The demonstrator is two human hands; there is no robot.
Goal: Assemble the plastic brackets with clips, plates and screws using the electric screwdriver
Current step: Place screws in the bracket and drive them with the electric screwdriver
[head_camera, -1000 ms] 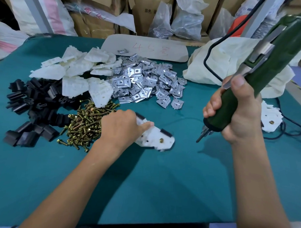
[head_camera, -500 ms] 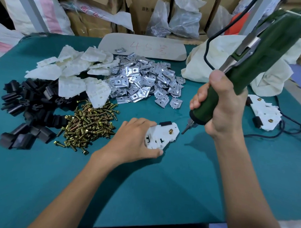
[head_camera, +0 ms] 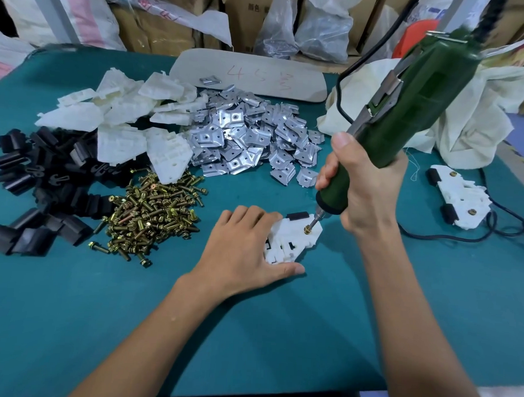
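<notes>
The right hand (head_camera: 365,190) is wrapped tight around the grip of a dark green electric screwdriver (head_camera: 422,94), thumb up along its body. The tool leans up and to the right, and its bit rests on a brass screw (head_camera: 307,228) seated in a flat white plastic bracket (head_camera: 295,239). The left hand (head_camera: 241,251) lies nearly flat, fingers pressing down on that bracket's left part, thumb along its near edge. A black plastic clip (head_camera: 297,215) sits at the bracket's far edge.

The bracket lies on the teal table (head_camera: 280,332). To its left is a heap of loose brass screws (head_camera: 156,212), beyond it a pile of shiny metal plates (head_camera: 248,141), a pile of white brackets (head_camera: 124,119) and a pile of black clips (head_camera: 32,184). On the right lies an assembled bracket (head_camera: 460,196) showing 2 screws.
</notes>
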